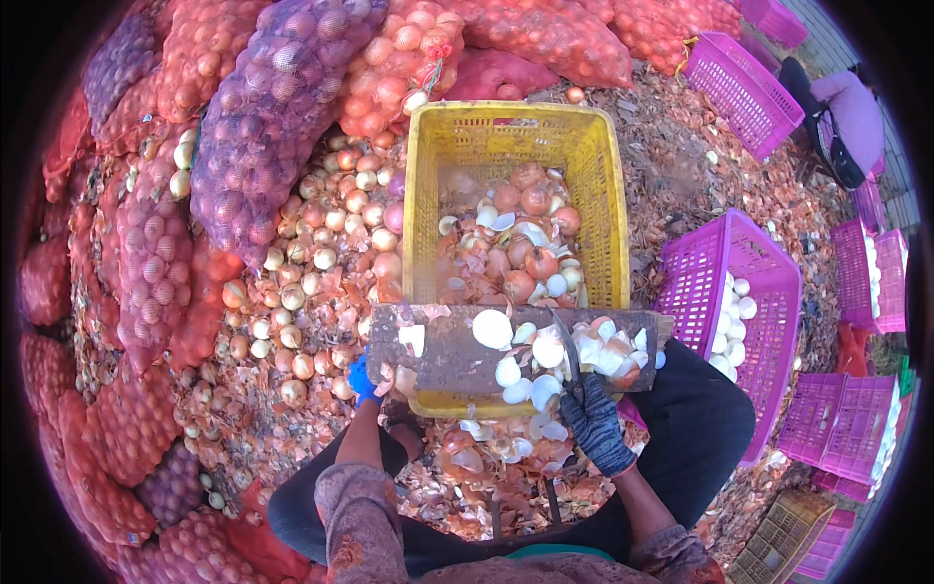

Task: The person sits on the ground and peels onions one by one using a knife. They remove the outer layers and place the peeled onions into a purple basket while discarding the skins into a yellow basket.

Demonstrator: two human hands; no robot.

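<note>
A dark wooden board [452, 358] lies across the near end of a yellow plastic crate [616, 219]. My right hand [598, 427], in a grey knitted glove, grips a knife [569, 343] whose blade points away over the board. A white peeled onion [492, 329] rests near the board's middle, and a second pale onion [548, 352] lies beside the blade. Cut onion pieces and skins [613, 354] are heaped right of the knife. At the board's left end is my left hand [363, 381] in a blue glove, its fingers partly hidden. Unpeeled onions [540, 263] and peelings fill the crate's bottom.
Loose onions [292, 296] and skins cover the ground at left. Mesh sacks of onions [270, 109] are piled behind and left. A purple crate [766, 306] with peeled onions [732, 328] stands by my right knee. Another person [850, 117] is at the far right.
</note>
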